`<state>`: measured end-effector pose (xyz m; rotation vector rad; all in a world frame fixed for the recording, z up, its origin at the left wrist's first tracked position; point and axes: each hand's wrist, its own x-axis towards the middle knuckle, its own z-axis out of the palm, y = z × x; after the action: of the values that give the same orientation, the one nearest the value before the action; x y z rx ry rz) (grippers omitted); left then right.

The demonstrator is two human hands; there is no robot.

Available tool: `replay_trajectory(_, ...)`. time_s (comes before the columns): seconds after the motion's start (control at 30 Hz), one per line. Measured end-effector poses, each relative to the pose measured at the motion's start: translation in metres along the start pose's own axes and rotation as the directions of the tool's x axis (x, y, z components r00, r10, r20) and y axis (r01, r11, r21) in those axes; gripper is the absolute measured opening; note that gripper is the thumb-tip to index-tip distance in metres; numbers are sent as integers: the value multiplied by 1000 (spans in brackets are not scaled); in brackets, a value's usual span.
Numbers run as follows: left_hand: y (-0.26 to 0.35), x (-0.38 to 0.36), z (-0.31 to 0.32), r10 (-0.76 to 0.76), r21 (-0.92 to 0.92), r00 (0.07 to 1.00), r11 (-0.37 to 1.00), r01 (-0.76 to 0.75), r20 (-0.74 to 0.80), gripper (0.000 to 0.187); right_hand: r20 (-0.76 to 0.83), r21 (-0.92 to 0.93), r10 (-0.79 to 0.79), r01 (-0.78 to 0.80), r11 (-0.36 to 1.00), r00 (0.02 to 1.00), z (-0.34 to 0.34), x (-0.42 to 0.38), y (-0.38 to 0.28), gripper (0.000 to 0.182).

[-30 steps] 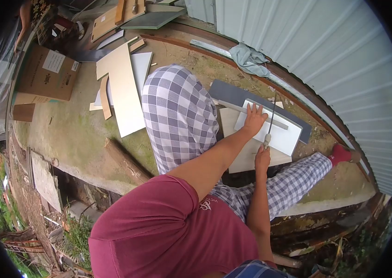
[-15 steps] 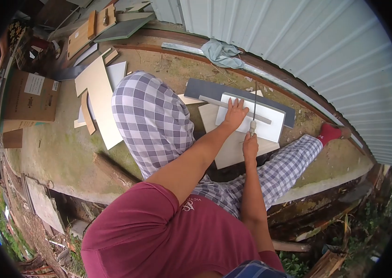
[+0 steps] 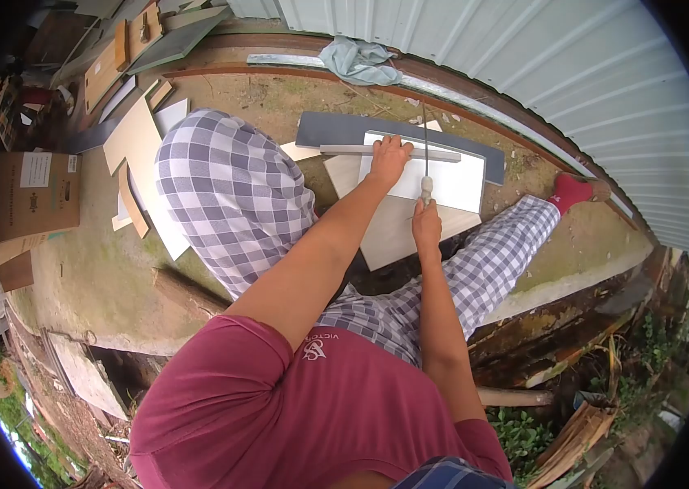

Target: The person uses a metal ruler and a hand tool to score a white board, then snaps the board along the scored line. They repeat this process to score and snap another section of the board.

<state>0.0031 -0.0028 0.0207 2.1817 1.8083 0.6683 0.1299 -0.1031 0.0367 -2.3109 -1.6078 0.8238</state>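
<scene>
Seated on the ground, I hold a hand saw [image 3: 426, 130] by its pale handle in my right hand [image 3: 426, 226], fingers wrapped round the grip. The thin blade shows edge-on and points away from me, crossing a narrow grey strip [image 3: 442, 156]. My left hand [image 3: 391, 161] presses on this strip left of the blade, its fingers apart. Beneath the strip lies a white board [image 3: 454, 189], over a dark grey board [image 3: 332, 130] and a pale wood-toned board [image 3: 377, 232].
Cut panels [image 3: 134, 134] lie beyond my bent knee, near a cardboard box [image 3: 39, 196]. A grey-blue cloth [image 3: 361, 61] rests by the corrugated metal wall [image 3: 524, 65]. More boards [image 3: 120, 61] stand at the back left. A log [image 3: 185, 289] lies near the slab's front edge.
The camera view has shifted, so the scene sits further left and higher. The saw has drawn slightly back toward me across the strip. My left hand stays on the strip.
</scene>
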Motion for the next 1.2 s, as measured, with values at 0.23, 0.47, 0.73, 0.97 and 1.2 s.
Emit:
replay_trajectory(0.23, 0, 0, 1, -19, -37, 999, 999, 21, 45, 15, 61, 52, 57, -60, 997, 997, -2, -24, 8, 41)
replay_trajectory(0.47, 0, -3, 6, -16, -6, 999, 1000, 15, -39, 19, 84, 571, 195, -208, 794, 977, -57, -31, -2, 37)
replay_trajectory(0.73, -12, -9, -1, -66, 11, 997, 998, 67, -32, 25, 38, 251, 28, -37, 967, 999, -30, -33, 26, 37)
replay_trajectory(0.97, -31, -23, -11, -108, 75, 994, 991, 110, -31, 26, 45, 259, -54, 41, 965, 998, -1, -6, 47, 36)
replay_trajectory(1.2, -24, -24, -7, -64, 113, 998, 992, 64, -5, 30, 38, 303, -79, 64, 951, 996, 13, 8, 56, 36)
